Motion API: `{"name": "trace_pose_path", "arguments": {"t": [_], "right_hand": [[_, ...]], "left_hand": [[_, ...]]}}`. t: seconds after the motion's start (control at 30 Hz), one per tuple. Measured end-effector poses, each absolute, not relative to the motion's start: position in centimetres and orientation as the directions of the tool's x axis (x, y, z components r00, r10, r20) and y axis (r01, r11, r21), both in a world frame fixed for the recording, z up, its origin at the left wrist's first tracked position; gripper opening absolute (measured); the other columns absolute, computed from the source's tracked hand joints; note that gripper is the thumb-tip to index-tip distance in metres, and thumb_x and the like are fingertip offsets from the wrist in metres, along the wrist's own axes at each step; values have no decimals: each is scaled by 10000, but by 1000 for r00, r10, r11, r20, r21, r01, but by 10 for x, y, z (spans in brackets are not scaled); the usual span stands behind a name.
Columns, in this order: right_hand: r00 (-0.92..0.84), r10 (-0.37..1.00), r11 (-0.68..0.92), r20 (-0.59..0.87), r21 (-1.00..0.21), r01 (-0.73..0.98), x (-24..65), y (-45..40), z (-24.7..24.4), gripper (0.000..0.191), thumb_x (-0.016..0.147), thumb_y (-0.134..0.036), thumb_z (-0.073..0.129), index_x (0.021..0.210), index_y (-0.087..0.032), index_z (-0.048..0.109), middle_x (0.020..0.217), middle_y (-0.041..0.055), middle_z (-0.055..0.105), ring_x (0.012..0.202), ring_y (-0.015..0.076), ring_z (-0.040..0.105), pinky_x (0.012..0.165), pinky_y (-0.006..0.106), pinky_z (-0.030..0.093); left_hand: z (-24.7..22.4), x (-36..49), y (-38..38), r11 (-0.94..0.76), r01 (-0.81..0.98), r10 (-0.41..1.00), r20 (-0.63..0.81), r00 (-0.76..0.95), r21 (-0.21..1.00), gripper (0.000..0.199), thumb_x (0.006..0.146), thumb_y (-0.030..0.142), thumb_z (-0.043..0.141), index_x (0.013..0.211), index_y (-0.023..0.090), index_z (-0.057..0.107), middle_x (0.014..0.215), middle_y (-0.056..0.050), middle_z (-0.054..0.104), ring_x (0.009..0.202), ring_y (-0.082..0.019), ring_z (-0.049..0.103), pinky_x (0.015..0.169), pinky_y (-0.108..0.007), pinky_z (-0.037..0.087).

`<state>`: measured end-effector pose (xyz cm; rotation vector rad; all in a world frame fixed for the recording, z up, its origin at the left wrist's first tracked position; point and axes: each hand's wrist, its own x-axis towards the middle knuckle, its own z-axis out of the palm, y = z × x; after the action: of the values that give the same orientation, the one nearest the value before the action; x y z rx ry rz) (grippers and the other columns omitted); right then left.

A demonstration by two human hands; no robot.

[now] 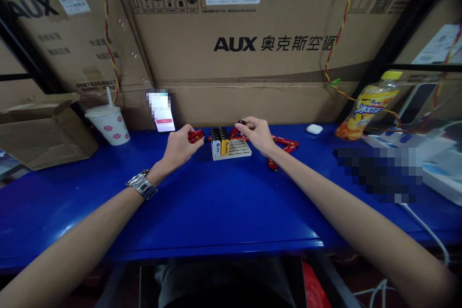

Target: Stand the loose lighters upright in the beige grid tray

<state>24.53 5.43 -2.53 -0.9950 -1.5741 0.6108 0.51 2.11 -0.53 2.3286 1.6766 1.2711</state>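
Left hand (181, 145): grasping red piece (196, 136), nine o'clock of tray (236, 154).
Right hand (258, 134): pinching second red piece (235, 130), two o'clock of tray.
Tray: partly filled.

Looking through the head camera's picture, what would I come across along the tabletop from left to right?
Brown paper bag, white paper cup, lit smartphone, left hand, compartmented tray, right hand, white earbud case, yellow-capped drink bottle.

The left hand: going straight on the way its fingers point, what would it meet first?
Probably the black-topped pieces in the pale tray, just past the red piece in the left hand; depth is unclear, so it might pass behind them.
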Motion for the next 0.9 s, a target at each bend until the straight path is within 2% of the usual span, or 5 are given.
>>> {"name": "trace_pose_path", "arguments": {"t": [0.2, 0.4, 0.63, 0.77, 0.9], "right_hand": [[-153, 884, 468, 442, -825, 317, 244, 60, -34, 261, 759, -355, 641, 914, -145, 646, 637, 30, 644, 585, 148, 574, 596, 315, 467], [-290, 858, 502, 423, -811, 300, 241, 55, -27, 199, 837, -299, 528, 871, -136, 636, 669, 36, 622, 624, 140, 565, 611, 293, 458], [-331, 841, 538, 428, -590, 602, 245, 56, -27, 252, 870, -186, 395, 829, -158, 642, 730, 45, 651, 649, 155, 572, 641, 298, 426], [-396, 799, 585, 453, -430, 688, 243, 53, -28, 351, 822, -114, 379, 1045, -167, 645, 785, 48, 669, 681, 180, 582, 685, 317, 418], [-250, 784, 561, 567, -476, 678, 232, 38, -19, 389, 850, -153, 404, 1216, -133, 532, 820, 69, 663, 707, 185, 575, 713, 332, 425]], "left_hand": [[-6, 6, 20, -443, 798, 786, 605, 126, 409, 190, 703, 269, 654, 678, 184, 486, 587, -2, 561, 516, -118, 482, 516, -255, 335], [-7, 6, 21, -451, 805, 779, 611, 143, 386, 193, 712, 280, 648, 677, 184, 485, 583, 6, 561, 506, -111, 477, 505, -247, 337], [-7, 7, 19, -475, 792, 780, 601, 177, 383, 179, 723, 283, 644, 698, 178, 502, 600, -5, 587, 511, -112, 494, 504, -245, 352], [-6, 9, 17, -491, 788, 766, 615, 187, 372, 175, 721, 284, 646, 703, 173, 513, 601, -10, 597, 508, -112, 499, 493, -237, 354], [-5, 11, 15, -519, 780, 738, 643, 203, 350, 177, 725, 293, 644, 696, 174, 516, 572, 0, 590, 483, -105, 486, 476, -229, 349]]}}
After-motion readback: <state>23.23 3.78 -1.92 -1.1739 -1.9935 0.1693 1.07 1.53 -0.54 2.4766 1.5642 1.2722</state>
